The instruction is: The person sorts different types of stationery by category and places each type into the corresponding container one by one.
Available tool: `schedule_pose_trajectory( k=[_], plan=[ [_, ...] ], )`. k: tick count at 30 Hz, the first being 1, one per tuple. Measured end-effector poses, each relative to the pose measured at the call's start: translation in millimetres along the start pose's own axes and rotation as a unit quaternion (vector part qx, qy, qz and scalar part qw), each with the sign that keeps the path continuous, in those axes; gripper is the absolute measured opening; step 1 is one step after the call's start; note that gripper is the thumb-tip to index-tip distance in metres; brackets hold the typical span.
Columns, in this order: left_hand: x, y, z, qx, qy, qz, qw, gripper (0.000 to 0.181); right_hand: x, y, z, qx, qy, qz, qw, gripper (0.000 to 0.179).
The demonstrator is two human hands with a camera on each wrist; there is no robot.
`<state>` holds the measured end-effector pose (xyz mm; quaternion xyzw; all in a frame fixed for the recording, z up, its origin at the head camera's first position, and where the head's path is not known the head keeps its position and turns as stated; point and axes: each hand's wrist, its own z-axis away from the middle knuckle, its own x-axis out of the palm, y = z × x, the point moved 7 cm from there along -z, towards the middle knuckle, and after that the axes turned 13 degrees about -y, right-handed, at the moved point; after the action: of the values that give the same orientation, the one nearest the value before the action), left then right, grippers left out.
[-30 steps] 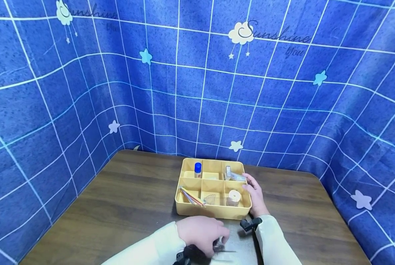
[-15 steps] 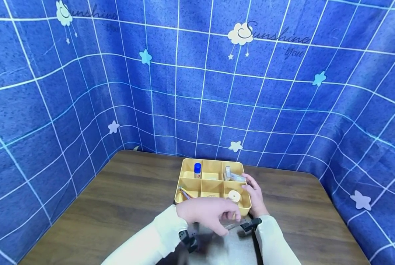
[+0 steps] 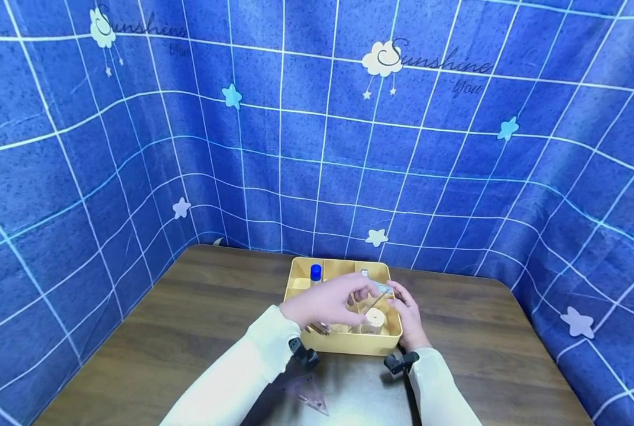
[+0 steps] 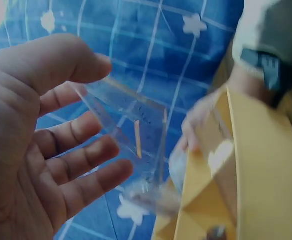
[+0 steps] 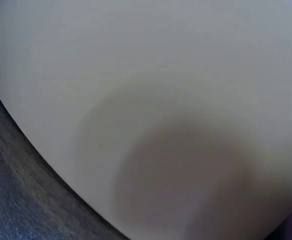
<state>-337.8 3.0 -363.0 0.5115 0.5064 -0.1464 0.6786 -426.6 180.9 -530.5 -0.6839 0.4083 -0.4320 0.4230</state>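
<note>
My left hand (image 3: 324,303) is over the middle of a yellow compartment organizer box (image 3: 354,345). Between its thumb and index finger it pinches a clear set square (image 4: 153,127) by one corner; the other fingers are spread loosely. In the head view that set square is seen nearly edge-on above the right compartments. My right hand (image 3: 411,319) grips the box's right wall. The right wrist view is a blurred pale surface. A white roll (image 3: 374,318) sits in the front right compartment, and a blue-capped glue stick (image 3: 316,273) stands at the back left.
Another clear set square (image 3: 310,397) lies on the grey mat (image 3: 370,393) in front of the box. Pencils (image 3: 317,328) are partly hidden under my left hand. Wooden tabletop (image 3: 200,307) surrounds the box; a blue patterned curtain (image 3: 317,148) encloses the back and sides.
My left hand has risen from the mat in front of the box and moved forward over its compartments, carrying the set square. My right hand has stayed on the box's right side.
</note>
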Motion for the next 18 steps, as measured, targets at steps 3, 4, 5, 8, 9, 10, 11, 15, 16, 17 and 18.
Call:
schedule_pose_trajectory(
  k=[3,4,5,8,9,10,11,15,16,17,18],
  plan=[
    [-2.1,-14.4,-1.6,-0.025,0.013,0.005,0.9996,0.039,0,2,0.8,0.007,0.0,-0.005,1.0,0.051],
    [-1.9,-18.9,-2.5,-0.03,0.014,0.005,0.9994,0.039,0,3,0.9,0.008,-0.001,-0.005,1.0,0.051],
    [-1.3,-23.4,-3.3,-0.036,0.015,0.006,0.9992,0.04,0,3,1.0,0.009,-0.001,-0.006,0.9999,0.051],
    [0.7,-33.6,-4.6,-0.054,0.011,-0.002,0.9985,0.041,0,3,1.1,0.005,-0.002,-0.001,1.0,0.05],
    [1.1,-36.8,-4.9,-0.061,0.011,-0.009,0.998,0.042,0,2,1.0,0.001,-0.003,0.003,1.0,0.05],
    [1.6,-39.6,-5.2,-0.066,0.011,-0.014,0.9976,0.042,1,2,0.8,-0.002,-0.004,0.005,1.0,0.049],
    [2.2,-42.4,-5.4,-0.074,0.009,-0.016,0.9971,0.042,0,1,0.5,-0.003,-0.005,0.007,1.0,0.049],
    [4.4,-50.3,-4.9,-0.089,0.009,-0.024,0.9957,0.04,0,0,0.4,-0.002,-0.005,0.006,1.0,0.049],
    [5.4,-52.1,-4.7,-0.091,0.009,-0.025,0.9955,0.04,0,0,0.5,0.002,-0.005,0.004,1.0,0.049],
    [6.4,-54.0,-4.4,-0.094,0.008,-0.028,0.9951,0.039,0,0,0.7,0.004,-0.005,0.003,1.0,0.049],
    [7.3,-56.1,-4.2,-0.097,0.009,-0.032,0.9947,0.038,0,0,1.0,0.006,-0.005,0.002,1.0,0.05]
  ],
)
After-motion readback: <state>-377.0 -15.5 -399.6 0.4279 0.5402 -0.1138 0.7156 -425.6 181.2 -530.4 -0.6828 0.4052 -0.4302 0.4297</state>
